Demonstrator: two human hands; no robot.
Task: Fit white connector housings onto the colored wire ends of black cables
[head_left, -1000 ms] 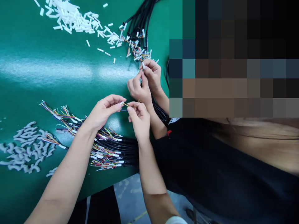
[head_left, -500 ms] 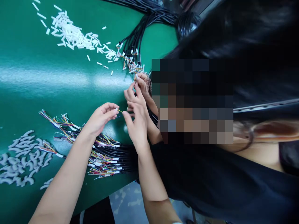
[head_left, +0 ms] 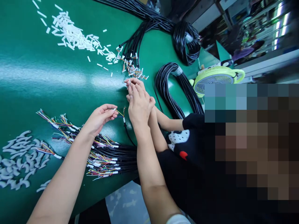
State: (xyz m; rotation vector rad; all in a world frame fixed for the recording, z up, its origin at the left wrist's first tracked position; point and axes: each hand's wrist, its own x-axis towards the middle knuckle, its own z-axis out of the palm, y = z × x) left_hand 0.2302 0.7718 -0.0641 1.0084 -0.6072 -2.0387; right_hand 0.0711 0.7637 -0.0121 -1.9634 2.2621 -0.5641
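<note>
Coil nearby — right hand overlaps co-worker's hand.

We're scanning across, and no word, number or brand comes up readable anywhere. On the black shirt we catch a print, a spotted white shape beside a red patch, with no letters we can read. Over to the white sleeves on the cables: too small for us to tell. On the yellow-green fan, we make out no name.
</note>
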